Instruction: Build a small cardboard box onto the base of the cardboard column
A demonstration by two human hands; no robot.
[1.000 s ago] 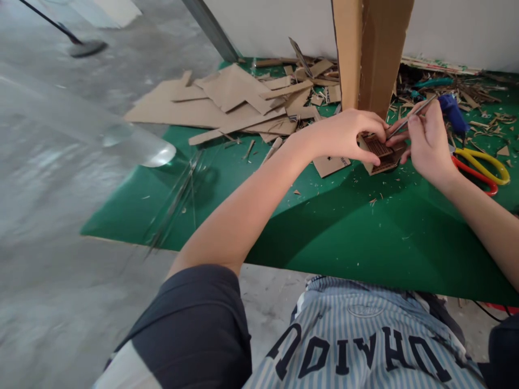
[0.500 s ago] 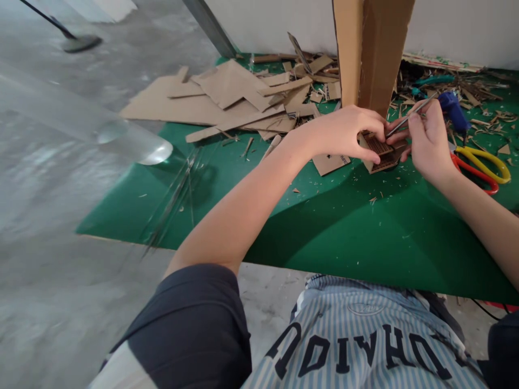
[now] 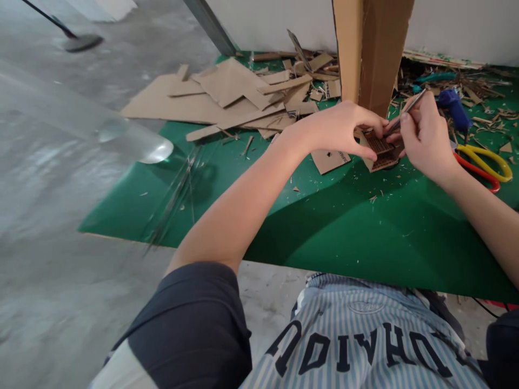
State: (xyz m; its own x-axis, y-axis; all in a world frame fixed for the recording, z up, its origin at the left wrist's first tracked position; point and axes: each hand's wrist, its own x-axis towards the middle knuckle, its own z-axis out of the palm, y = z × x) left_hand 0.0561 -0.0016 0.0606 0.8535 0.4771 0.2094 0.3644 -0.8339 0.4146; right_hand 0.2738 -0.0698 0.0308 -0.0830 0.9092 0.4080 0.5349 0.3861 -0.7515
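My left hand [image 3: 352,127] curves its thumb and fingers around a small cardboard piece [image 3: 381,151] whose brown inside looks ridged or slatted. A slim grey metal pen-like tool [image 3: 413,106] is pinched in my right hand [image 3: 430,140], slanting down to the left toward that piece. Its lower end is hidden among the fingers, so I cannot make out whether it touches the cardboard. Directly behind both hands stands a tall folded cardboard column [image 3: 375,59]. A flat printed cardboard scrap [image 3: 330,161] lies below my left wrist.
Scissors with red and yellow handles [image 3: 486,162] lie right of my right hand, a blue tool [image 3: 456,108] behind them. Cardboard offcuts [image 3: 231,89] spread across the green table [image 3: 344,237] at back left. A clear plastic tube [image 3: 133,141] juts over its left side.
My right hand and the metal tool have shifted slightly left, with the tool at a steeper slant. My left hand still grips the cardboard piece, moved very slightly left.
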